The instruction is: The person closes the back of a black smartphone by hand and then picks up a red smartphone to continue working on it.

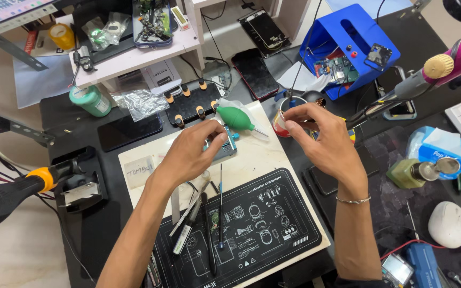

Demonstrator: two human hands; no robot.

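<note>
**Hands over a small circuit-board holder on a cluttered repair worktop**

Hands meet above a pale work mat (273,154) that lies in the middle of the dark worktop (81,234). The left hand (190,152) curls down onto a small blue-edged circuit-board holder (224,147), thumb and fingertips closed on its near side, so the holder sits on the mat partly hidden under the fingers. The right hand (324,141) hovers just to the right of it, fingers bent and pinched together near the thumb; whether something tiny is caught between them cannot be told. A thin bracelet (353,200) circles that wrist.

Just behind the holder lies a green rubber air blower (236,118), its nozzle pointing right. A small red-banded pot (280,124) stands beside the right fingertips. On the near half of the mat sits a black printed pad (252,224), with tweezers (188,213) and slim probe tools (221,208) laid at its left edge and over it.

Farther out, a black clamp plate with orange knobs (193,104) lies behind the mat, and dark phones (254,72) rest beyond it. A blue plastic stand (348,37) holds small boards at upper right. A soldering iron with an orange collar (33,181) rests at far left. A green pump bottle (414,172) and a white rounded object (448,224) sit at right.
</note>
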